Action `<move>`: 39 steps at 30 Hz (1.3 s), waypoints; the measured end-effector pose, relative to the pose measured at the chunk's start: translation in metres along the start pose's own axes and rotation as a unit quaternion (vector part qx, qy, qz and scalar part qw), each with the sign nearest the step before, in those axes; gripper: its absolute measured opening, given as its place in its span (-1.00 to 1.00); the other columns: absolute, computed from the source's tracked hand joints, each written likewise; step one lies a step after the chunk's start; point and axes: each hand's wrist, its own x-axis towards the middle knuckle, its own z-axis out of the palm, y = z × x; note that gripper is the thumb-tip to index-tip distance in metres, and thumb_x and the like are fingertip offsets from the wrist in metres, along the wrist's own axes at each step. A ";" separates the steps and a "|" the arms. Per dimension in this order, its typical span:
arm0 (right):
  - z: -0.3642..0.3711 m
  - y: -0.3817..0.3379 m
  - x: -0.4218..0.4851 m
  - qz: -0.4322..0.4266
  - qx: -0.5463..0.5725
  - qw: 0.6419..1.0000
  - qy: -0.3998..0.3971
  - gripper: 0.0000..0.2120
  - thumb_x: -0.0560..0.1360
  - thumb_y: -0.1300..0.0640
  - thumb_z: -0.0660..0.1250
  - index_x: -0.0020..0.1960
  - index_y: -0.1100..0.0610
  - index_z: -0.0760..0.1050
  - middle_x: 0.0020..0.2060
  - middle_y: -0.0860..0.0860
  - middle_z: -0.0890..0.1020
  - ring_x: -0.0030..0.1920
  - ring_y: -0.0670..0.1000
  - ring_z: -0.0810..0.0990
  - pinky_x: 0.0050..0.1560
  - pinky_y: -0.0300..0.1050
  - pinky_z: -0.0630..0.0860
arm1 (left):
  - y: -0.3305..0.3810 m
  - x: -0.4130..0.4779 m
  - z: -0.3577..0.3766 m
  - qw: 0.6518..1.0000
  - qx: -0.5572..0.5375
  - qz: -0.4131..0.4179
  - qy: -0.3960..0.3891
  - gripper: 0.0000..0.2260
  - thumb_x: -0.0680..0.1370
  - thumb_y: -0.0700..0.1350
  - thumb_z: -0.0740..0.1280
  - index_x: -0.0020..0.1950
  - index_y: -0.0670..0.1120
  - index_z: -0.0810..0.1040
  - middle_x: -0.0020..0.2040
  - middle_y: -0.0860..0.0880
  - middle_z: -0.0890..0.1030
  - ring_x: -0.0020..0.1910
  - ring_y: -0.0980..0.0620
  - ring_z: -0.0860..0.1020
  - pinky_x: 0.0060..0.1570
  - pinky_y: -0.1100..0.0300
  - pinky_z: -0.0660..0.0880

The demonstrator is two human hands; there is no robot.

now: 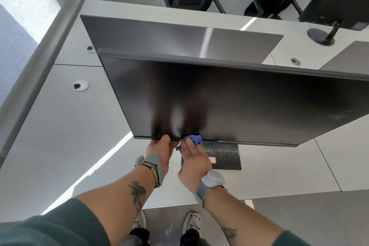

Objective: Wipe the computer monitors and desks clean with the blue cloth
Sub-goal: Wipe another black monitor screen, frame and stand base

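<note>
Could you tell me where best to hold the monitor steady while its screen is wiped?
Probably the monitor by its bottom edge, coming from below, as the left hand does: that thin edge hangs free above the desk, and fingers stay off the glass.

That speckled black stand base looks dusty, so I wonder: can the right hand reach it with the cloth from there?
Probably yes. The right hand holds the blue cloth at the lower edge of the monitor, and the stand base lies on the desk just below it, with nothing between.
</note>
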 end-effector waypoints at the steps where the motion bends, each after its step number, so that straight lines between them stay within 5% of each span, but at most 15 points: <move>1: -0.001 0.003 -0.001 -0.013 -0.005 1.000 0.004 -0.18 0.01 0.08 0.49 0.30 0.17 0.58 0.21 0.06 0.64 -0.03 0.15 0.63 -0.01 -0.09 0.64 | 0.001 -0.002 0.001 1.000 0.000 0.002 -0.003 -0.94 0.63 -0.24 0.23 0.01 -0.16 0.49 -0.22 -0.14 0.66 -0.40 0.09 0.66 -0.43 0.33 0.54; 8: -0.031 0.075 -0.024 0.073 -0.016 0.997 0.025 -0.23 -0.17 0.18 0.54 0.08 0.15 0.67 0.00 -0.01 0.70 -0.23 0.12 0.66 -0.27 -0.21 0.59 | 0.008 -0.014 -0.001 0.999 0.013 -0.021 -0.027 -0.85 0.65 -0.19 0.21 0.19 -0.17 0.47 0.02 -0.15 0.68 -0.09 0.02 0.69 -0.24 0.32 0.59; 10: -0.038 0.073 -0.029 0.081 0.009 0.996 0.032 -0.35 -0.02 0.15 0.49 0.09 0.15 0.64 0.00 0.00 0.67 -0.23 0.15 0.65 -0.31 -0.14 0.58 | 0.013 -0.025 -0.003 0.999 0.034 -0.026 -0.022 -0.90 0.66 -0.17 0.20 0.10 -0.14 0.48 0.05 -0.14 0.68 0.00 -0.03 0.68 -0.15 0.27 0.60; 12: -0.040 0.064 -0.032 0.067 0.085 0.994 0.034 -0.47 0.22 0.13 0.31 0.19 0.15 0.58 0.07 0.02 0.63 -0.08 0.17 0.64 -0.14 -0.06 0.60 | 0.017 -0.039 -0.012 0.993 0.106 -0.042 -0.033 -0.90 0.67 -0.16 0.20 0.07 -0.13 0.49 0.06 -0.12 0.68 0.05 -0.08 0.67 0.07 0.12 0.56; 14: -0.047 0.050 -0.034 0.056 0.149 0.987 0.028 -0.50 0.35 0.17 0.23 0.29 0.13 0.52 0.14 0.03 0.61 0.08 0.14 0.59 0.07 -0.08 0.53 | 0.020 -0.053 -0.023 0.972 0.230 -0.042 -0.037 -0.90 0.65 -0.16 0.22 0.09 -0.14 0.51 0.02 -0.12 0.70 -0.04 -0.07 0.67 0.02 0.10 0.53; 18: -0.054 0.031 -0.032 0.062 0.167 0.983 -0.042 -0.66 0.46 0.16 0.25 0.24 0.05 0.45 0.08 0.02 0.58 0.08 0.09 0.58 0.02 -0.18 0.45 | 0.020 -0.069 -0.036 0.871 0.465 0.116 -0.109 -0.85 0.55 -0.23 0.32 0.03 -0.02 0.59 0.01 -0.03 0.69 -0.19 0.02 0.61 -0.28 0.27 0.43; 21: -0.058 0.027 -0.031 0.028 0.179 0.980 -0.080 -0.73 0.42 0.20 0.30 0.11 0.05 0.58 0.09 -0.01 0.48 0.09 0.07 0.57 0.08 -0.29 0.42 | 0.030 -0.082 -0.037 0.694 0.625 0.269 -0.235 -0.68 0.46 -0.11 0.42 0.18 0.17 0.58 0.12 0.22 0.62 0.02 0.18 0.58 -0.13 0.49 0.42; 24: -0.070 0.014 -0.034 -0.004 0.203 0.977 -0.067 -0.73 0.39 0.23 0.39 0.06 0.04 0.60 0.00 -0.02 0.56 0.01 0.05 0.58 0.00 -0.27 0.45 | 0.040 -0.087 -0.037 0.561 0.699 0.317 -0.310 -0.57 0.43 0.03 0.45 0.28 0.14 0.47 0.11 0.15 0.64 -0.01 0.06 0.58 -0.06 0.32 0.47; 27: -0.078 0.004 -0.044 0.036 0.297 0.954 -0.015 -0.75 0.38 0.20 0.45 -0.02 -0.01 0.48 -0.12 -0.06 0.58 -0.17 0.00 0.56 -0.22 -0.27 0.49 | 0.051 -0.080 -0.035 0.552 0.728 0.273 -0.301 -0.54 0.47 0.08 0.42 0.33 0.10 0.41 0.04 0.06 0.69 -0.03 0.01 0.62 -0.01 0.21 0.56; 29: -0.071 -0.019 -0.053 0.051 0.329 0.941 0.057 -0.74 0.39 0.18 0.46 -0.06 -0.06 0.44 -0.16 -0.09 0.57 -0.21 -0.09 0.55 -0.25 -0.31 0.47 | 0.068 -0.078 -0.048 0.532 0.740 0.268 -0.313 -0.70 0.53 0.08 0.37 0.23 0.02 0.53 -0.09 0.04 0.68 -0.14 0.07 0.61 -0.07 0.24 0.54; 32: -0.057 -0.056 -0.062 0.080 0.319 0.915 0.236 -0.84 0.43 0.16 0.43 -0.04 0.00 0.53 -0.13 -0.12 0.58 -0.14 -0.11 0.56 -0.15 -0.29 0.50 | 0.080 -0.076 -0.070 0.596 0.685 0.253 -0.333 -0.81 0.60 0.01 0.30 -0.17 -0.01 0.58 -0.31 0.05 0.65 -0.36 0.18 0.59 -0.22 0.30 0.48; 34: -0.049 -0.070 -0.064 0.131 0.288 0.902 0.294 -0.79 0.46 0.07 0.40 0.10 0.05 0.61 0.02 -0.15 0.59 -0.01 -0.11 0.58 0.02 -0.29 0.50 | 0.077 -0.079 -0.073 0.727 0.579 0.189 -0.317 -0.81 0.59 -0.07 0.32 -0.20 -0.05 0.58 -0.36 0.00 0.64 -0.43 0.12 0.57 -0.23 0.20 0.53; 36: -0.042 -0.093 -0.069 0.167 0.294 0.908 0.247 -0.52 0.52 -0.03 0.37 0.41 0.04 0.48 0.25 -0.18 0.47 0.24 -0.14 0.47 0.24 -0.36 0.35 | 0.073 -0.086 -0.075 0.847 0.438 0.074 -0.292 -0.90 0.60 -0.10 0.35 -0.05 -0.09 0.62 -0.24 -0.07 0.67 -0.34 0.06 0.60 -0.19 0.15 0.55; 39: -0.038 -0.112 -0.070 0.213 0.314 0.904 0.196 -0.29 0.53 -0.12 0.35 0.59 0.01 0.17 0.32 -0.13 0.41 0.29 -0.13 0.40 0.28 -0.32 0.37 | 0.069 -0.099 -0.071 0.890 0.360 -0.050 -0.276 -0.88 0.60 -0.06 0.38 0.07 -0.07 0.64 -0.07 -0.07 0.71 -0.13 -0.02 0.61 0.08 0.05 0.53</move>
